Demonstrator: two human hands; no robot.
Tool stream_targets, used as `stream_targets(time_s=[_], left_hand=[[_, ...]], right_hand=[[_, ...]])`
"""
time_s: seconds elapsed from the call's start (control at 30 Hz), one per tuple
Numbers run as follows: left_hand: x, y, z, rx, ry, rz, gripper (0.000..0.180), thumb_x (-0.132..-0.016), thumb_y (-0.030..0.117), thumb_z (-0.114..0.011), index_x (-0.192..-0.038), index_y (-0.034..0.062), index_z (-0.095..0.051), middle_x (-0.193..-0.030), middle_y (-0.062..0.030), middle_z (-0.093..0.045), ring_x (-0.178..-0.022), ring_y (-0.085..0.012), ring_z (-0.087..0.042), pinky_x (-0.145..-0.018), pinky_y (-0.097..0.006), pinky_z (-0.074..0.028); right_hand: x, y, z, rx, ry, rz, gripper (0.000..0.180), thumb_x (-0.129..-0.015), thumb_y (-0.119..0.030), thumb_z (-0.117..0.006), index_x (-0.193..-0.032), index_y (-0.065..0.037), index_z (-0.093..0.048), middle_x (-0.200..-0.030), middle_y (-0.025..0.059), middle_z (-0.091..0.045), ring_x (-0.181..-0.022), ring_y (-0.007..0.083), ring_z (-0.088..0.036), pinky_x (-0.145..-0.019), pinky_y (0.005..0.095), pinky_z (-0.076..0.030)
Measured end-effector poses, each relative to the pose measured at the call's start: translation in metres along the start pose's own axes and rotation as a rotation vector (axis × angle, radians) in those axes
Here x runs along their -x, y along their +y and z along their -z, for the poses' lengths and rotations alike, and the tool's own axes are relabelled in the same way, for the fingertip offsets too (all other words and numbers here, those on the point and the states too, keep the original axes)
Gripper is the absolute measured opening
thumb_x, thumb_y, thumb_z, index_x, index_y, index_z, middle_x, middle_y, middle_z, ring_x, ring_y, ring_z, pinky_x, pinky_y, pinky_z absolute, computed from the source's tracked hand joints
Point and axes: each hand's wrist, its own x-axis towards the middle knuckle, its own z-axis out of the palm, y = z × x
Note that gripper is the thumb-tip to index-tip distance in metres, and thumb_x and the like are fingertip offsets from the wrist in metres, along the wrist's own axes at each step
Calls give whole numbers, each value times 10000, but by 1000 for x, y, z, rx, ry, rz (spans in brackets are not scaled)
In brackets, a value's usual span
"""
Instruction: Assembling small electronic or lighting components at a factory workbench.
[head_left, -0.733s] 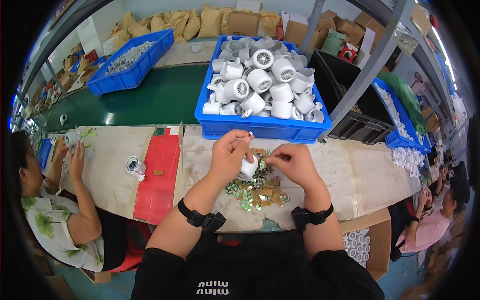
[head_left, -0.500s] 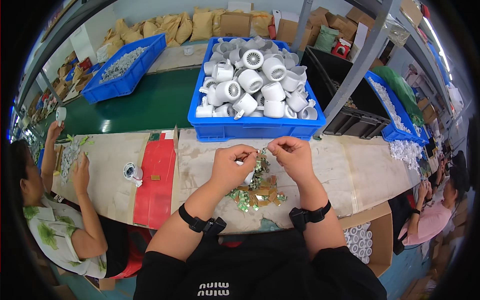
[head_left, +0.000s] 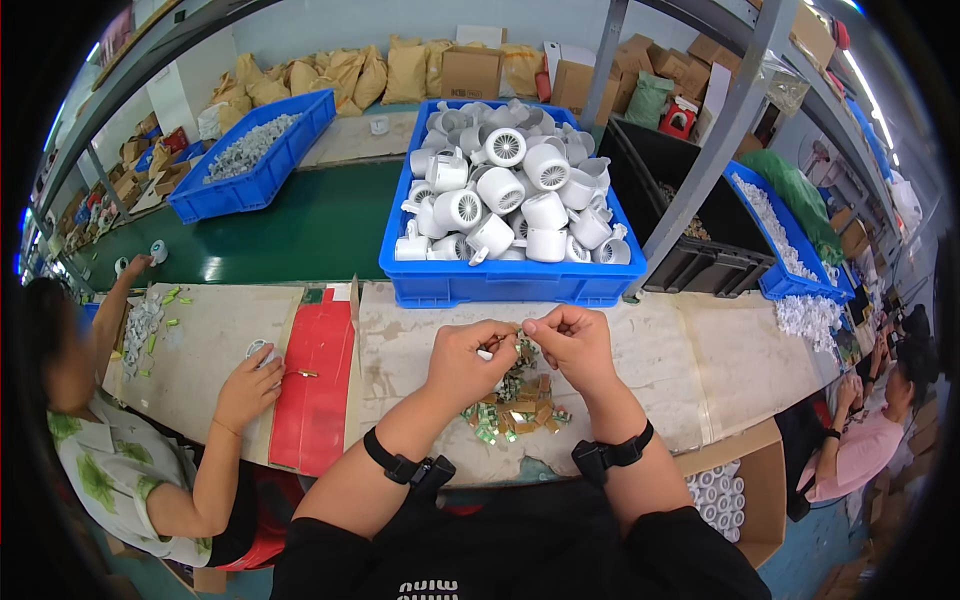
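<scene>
Pinched between thumb and forefinger, your left hand (head_left: 470, 360) has a grip on a small white part (head_left: 487, 352) at the centre of the frame. Just right of it, your right hand (head_left: 572, 345) pinches a tiny piece whose kind is too small to tell, fingertips nearly touching the left ones. Both hands hover over a heap of small green and gold pieces (head_left: 512, 405) on the bench (head_left: 680, 370). Behind them, upper centre, a blue crate (head_left: 510, 285) holds white round housings (head_left: 505, 195). At far left, another person's hand (head_left: 245, 385) rests on the bench.
</scene>
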Motion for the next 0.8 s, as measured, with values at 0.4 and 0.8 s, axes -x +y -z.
stream_targets(time_s=[0.4, 0.8], left_hand=[[5, -4, -7, 55, 147, 5, 75, -914, 45, -739, -889, -27, -744, -812, -79, -755, -731, -106, -698, -689, -262, -554], [-10, 0, 17, -290, -53, -288, 82, -822, 82, -743, -898, 64, -768, -776, -78, -723, -646, -256, -702, -585, -346, -553]], right_hand=[[4, 11, -9, 32, -8, -28, 205, -1008, -173, -737, -905, 2, -754, -769, 69, -738, -577, 105, -646, -532, 244, -532], [2, 9, -4, 136, -55, -24, 206, -1008, -215, -736, -1015, -19, -799, -756, 2, -717, -566, 49, -607, -425, 221, -434]])
